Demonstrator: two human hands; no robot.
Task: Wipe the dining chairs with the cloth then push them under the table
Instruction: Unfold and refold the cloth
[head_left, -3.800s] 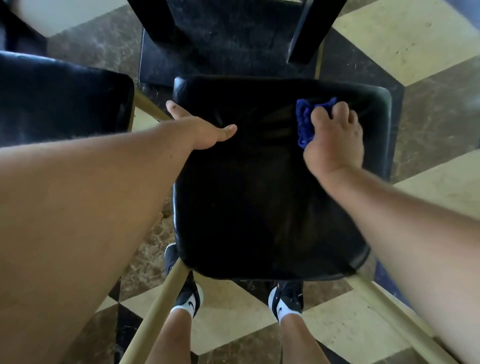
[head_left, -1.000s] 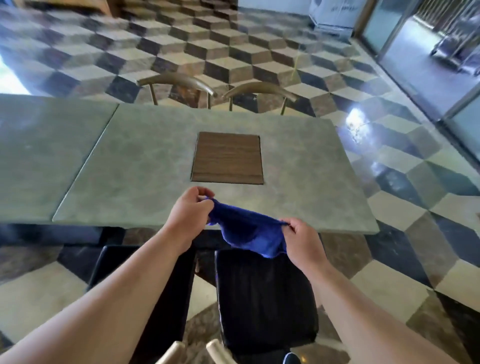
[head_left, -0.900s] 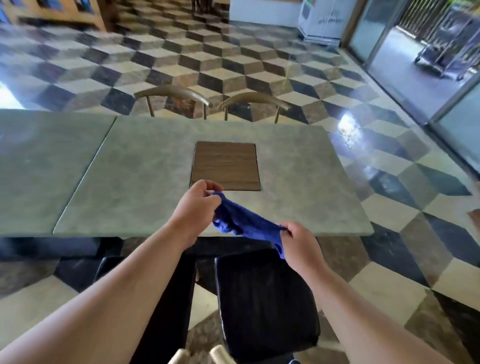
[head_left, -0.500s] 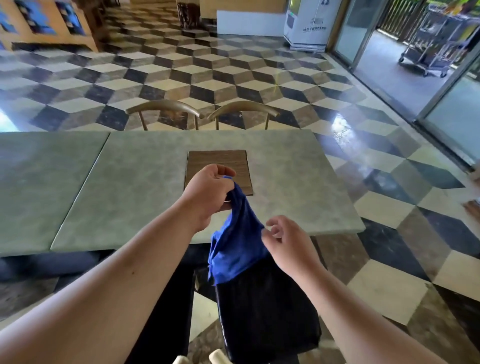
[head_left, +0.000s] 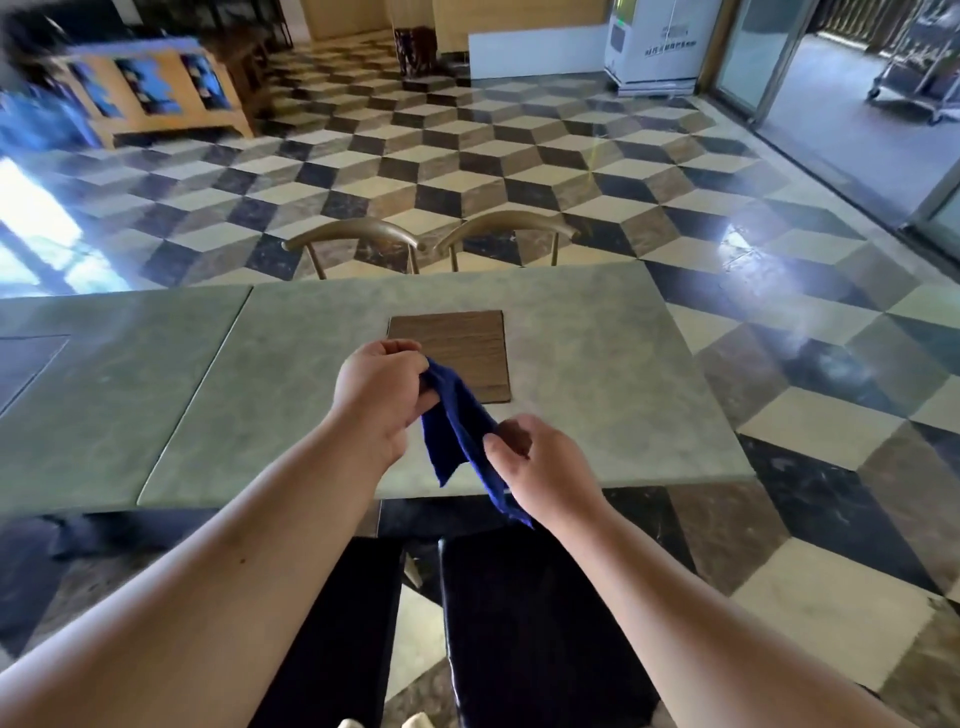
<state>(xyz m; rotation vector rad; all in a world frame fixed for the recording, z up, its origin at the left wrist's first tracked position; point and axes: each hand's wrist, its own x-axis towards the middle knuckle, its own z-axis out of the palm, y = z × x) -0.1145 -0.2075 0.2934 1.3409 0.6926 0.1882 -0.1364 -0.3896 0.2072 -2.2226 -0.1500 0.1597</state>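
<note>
Right now, through the head camera, I am seeing both bare hands working in the air above the near edge of the grey table (head_left: 597, 364). The left hand (head_left: 382, 395) is pinching the top of the blue cloth (head_left: 457, 426), fingers curled tight over it. It is holding the cloth up in front of the wooden inset panel (head_left: 457, 343) that is lying flush in the tabletop. The cloth is hanging down and to the right in a loose fold. The right hand (head_left: 540, 470) is gripping its lower part, thumb and curled fingers closing on the fabric. One corner is sticking out beneath that wrist.

Below the hands, the left black seat (head_left: 337, 649) and the right black seat (head_left: 535, 623) are standing side by side, with a strip of floor showing between them. My view of both is being partly blocked by the forearms. Their far ends are reaching the shadow under the table's near edge; how far under they are going I cannot tell.

Across the table, two curved brass-coloured chair backs (head_left: 358, 234) (head_left: 511, 221) are showing above the far edge. A second grey table (head_left: 104, 374) is butting against the first on the left. The cube-patterned floor (head_left: 519, 156) is stretching away to a white cabinet (head_left: 654, 41).
</note>
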